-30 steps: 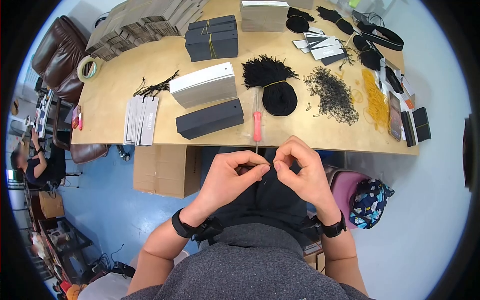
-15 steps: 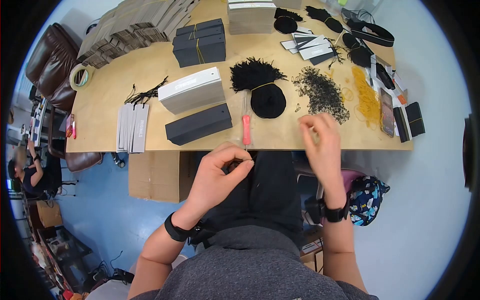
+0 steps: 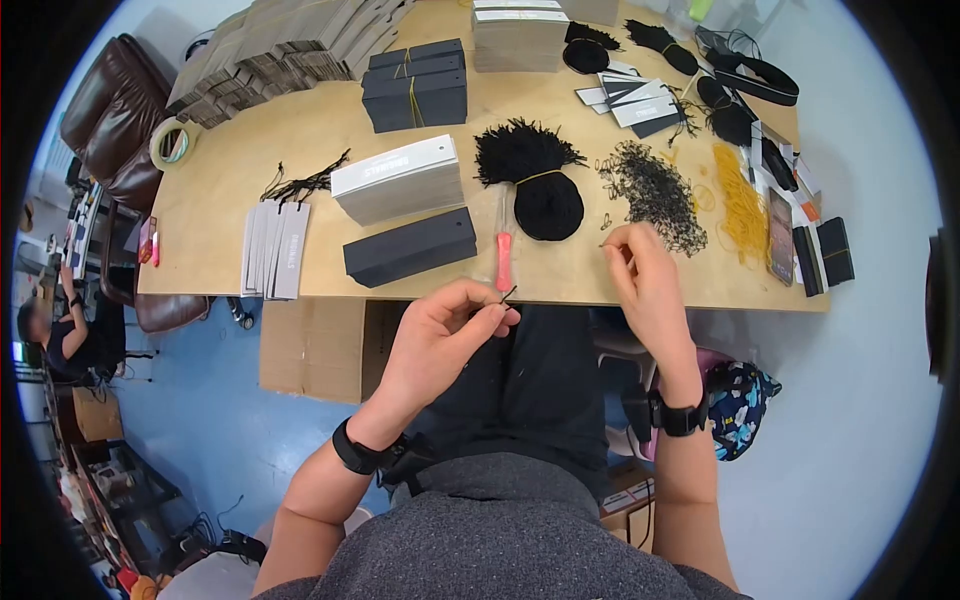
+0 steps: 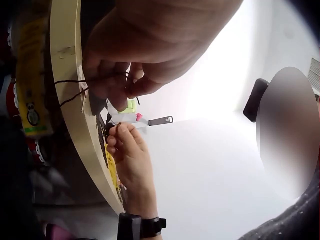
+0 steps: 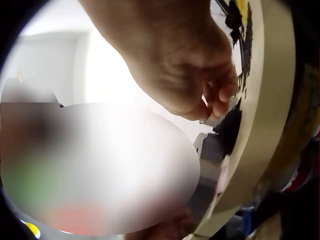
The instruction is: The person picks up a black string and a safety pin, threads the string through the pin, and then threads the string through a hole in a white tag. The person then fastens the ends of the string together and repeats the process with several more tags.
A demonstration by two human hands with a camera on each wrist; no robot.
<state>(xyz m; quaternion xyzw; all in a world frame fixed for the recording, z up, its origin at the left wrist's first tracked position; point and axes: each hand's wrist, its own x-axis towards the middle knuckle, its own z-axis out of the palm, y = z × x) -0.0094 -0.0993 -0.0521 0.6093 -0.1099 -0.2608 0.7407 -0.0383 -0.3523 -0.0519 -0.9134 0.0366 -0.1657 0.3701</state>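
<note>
My left hand (image 3: 445, 335) pinches a thin black cord (image 3: 511, 294) between thumb and forefinger, just off the table's front edge; in the left wrist view two strands of the cord (image 4: 107, 76) run from its fingers. By the near side of the heap of small dark clips (image 3: 655, 195), my right hand (image 3: 650, 285) has thumb and forefinger together. The right wrist view shows a small dark clip (image 5: 202, 122) at those fingertips. A bundle of black cords (image 3: 548, 205) and a red-handled tool (image 3: 503, 262) lie between the hands, farther back.
Grey tags (image 3: 275, 250) lie at the left, beside a white stack (image 3: 395, 182) and a dark stack (image 3: 410, 247). Yellow rubber bands (image 3: 738, 205) and a phone (image 3: 780, 240) are at the right. Rows of grey cards (image 3: 285, 50) stand at the back left.
My right hand has left the left hand and moved right and forward to the clip heap. My left hand has shifted slightly left, and more of its cord shows.
</note>
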